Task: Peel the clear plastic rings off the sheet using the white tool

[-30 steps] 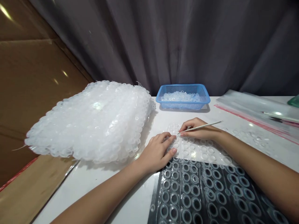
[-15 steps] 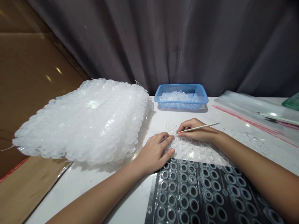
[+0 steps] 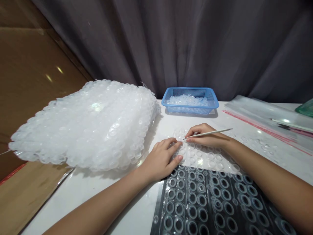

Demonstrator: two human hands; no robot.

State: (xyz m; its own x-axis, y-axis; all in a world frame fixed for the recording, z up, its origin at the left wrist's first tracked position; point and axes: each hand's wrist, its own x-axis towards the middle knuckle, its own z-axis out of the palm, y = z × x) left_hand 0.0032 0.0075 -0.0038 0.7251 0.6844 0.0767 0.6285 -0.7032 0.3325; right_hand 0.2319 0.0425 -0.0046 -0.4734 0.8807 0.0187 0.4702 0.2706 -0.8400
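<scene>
White table [image 3: 102, 199] here, with a big pile of clear ring sheets [image 3: 85, 127] hogging the left side. One ringed sheet [image 3: 201, 187] lies flat at center-right, near end over a dark mat [image 3: 160, 202] — blue basket [image 3: 190, 110] of small clear bits sits behind it. Left hand [image 3: 162, 160] rests on the sheet, fingers loose and spread. Right hand [image 3: 207, 141] pinches a thin white tool [image 3: 217, 131], tip just beside the left fingertips.

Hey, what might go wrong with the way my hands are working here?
The tool in your right hand points toward your left hand, so a slip might poke a finger. Its tip could also nick the sheet. Your right forearm might brush the clear bits.
</scene>
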